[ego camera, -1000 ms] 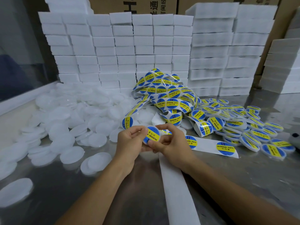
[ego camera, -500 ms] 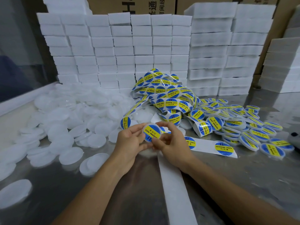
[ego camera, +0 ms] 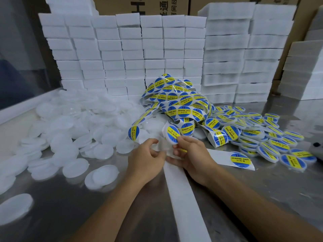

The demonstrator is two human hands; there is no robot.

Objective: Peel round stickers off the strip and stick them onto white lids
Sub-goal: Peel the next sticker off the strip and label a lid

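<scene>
My right hand [ego camera: 190, 154] pinches a white lid [ego camera: 172, 134] with a blue and yellow round sticker on it, raised just above the table. My left hand [ego camera: 146, 154] is beside it, fingers curled round a blurred white fold of the sticker strip [ego camera: 185, 203]. The bare backing runs toward me, and one sticker [ego camera: 240, 159] lies on the strip's right branch. A tangled heap of strip [ego camera: 178, 100] full of stickers rises behind my hands. Plain white lids [ego camera: 73, 130] are spread out on the left.
Stickered lids [ego camera: 265, 137] lie piled at the right on the metal table [ego camera: 52, 206]. Stacks of white foam blocks [ego camera: 132, 49] wall off the back, with cardboard boxes behind them. A dark small object [ego camera: 316, 144] sits at the far right edge.
The stickered lid that both hands held has gone up and to the right in my right hand. My left hand has let go of it and dropped to the strip.
</scene>
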